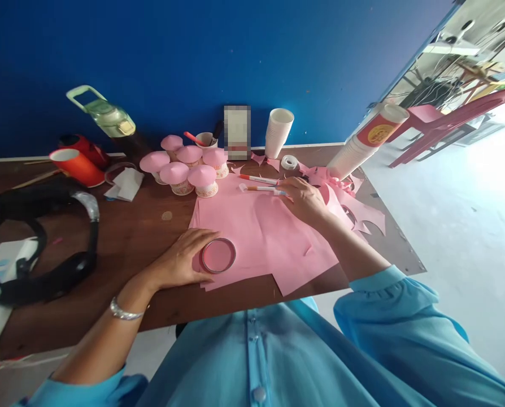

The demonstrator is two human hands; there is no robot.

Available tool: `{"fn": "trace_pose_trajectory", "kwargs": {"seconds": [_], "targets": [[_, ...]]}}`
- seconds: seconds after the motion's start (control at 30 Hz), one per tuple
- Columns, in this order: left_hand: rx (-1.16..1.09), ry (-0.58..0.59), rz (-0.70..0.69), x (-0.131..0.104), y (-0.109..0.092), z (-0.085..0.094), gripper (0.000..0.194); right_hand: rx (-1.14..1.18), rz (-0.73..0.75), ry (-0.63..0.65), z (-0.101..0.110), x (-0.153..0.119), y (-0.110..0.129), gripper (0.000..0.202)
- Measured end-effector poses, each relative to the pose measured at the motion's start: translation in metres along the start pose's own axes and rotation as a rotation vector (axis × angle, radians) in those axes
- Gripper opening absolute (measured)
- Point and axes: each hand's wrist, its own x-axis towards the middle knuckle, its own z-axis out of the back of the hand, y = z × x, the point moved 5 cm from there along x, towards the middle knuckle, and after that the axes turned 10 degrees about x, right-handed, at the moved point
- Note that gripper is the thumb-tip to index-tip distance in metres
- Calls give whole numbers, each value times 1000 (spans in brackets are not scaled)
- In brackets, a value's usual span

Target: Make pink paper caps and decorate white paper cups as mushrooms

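Note:
My left hand [180, 259] curves around a thin-rimmed round ring [202, 257] at the front left of a pink paper sheet [252, 226]. Pink shows inside the ring. On the sheet's far side, my right hand [304, 199] has its bent fingers at the right end of a white-and-brown marker [263, 189]. Just beyond this marker lies an orange-and-white marker [258, 180]. Several small paper cups with pink cone tops [204, 176] stand at the sheet's upper left.
Pink paper scraps [369, 212] lie right, beside a long stack of paper cups [354, 152]. Another cup stack [278, 133], a white tape roll [289, 163] and a pixelated upright panel [237, 133] stand along the blue wall. Left are a bottle [112, 121], red cup [77, 167] and black headgear [40, 243].

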Motion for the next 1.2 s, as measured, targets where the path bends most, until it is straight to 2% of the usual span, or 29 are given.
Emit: {"fn": "trace_pose_trajectory", "kwargs": {"seconds": [0.07, 0.13, 0.2, 0.27, 0.4, 0.53, 0.67, 0.8, 0.97, 1.07, 1.2], "targets": [[-1, -32, 26, 0, 6, 2, 78, -18, -65, 22, -2, 1, -10, 30], [21, -109, 79, 3, 18, 4, 62, -35, -112, 43, -4, 0, -15, 32], [65, -194, 132, 8, 33, 4, 54, -45, -119, 50, -7, 0, -16, 32], [125, -196, 131, 15, 44, -2, 56, -56, -82, 49, -12, 2, -13, 30], [242, -115, 107, 25, 54, -15, 56, -105, 5, 53, -27, 10, 0, 27], [279, -94, 120, 25, 52, -17, 56, -183, 50, 59, -48, 21, 7, 29], [271, -73, 137, 27, 49, -16, 57, -215, 53, 62, -60, 30, 3, 33], [278, -72, 151, 30, 51, -16, 58, -225, 56, 51, -59, 33, -2, 37], [270, -92, 148, 33, 52, -14, 54, -246, 104, 17, -53, 29, 4, 40], [256, -151, 149, 37, 47, -5, 45, -221, 90, 14, -55, 26, 5, 35], [223, -289, 153, 50, 36, 11, 29, -204, 54, 28, -59, 29, 2, 33]]}}
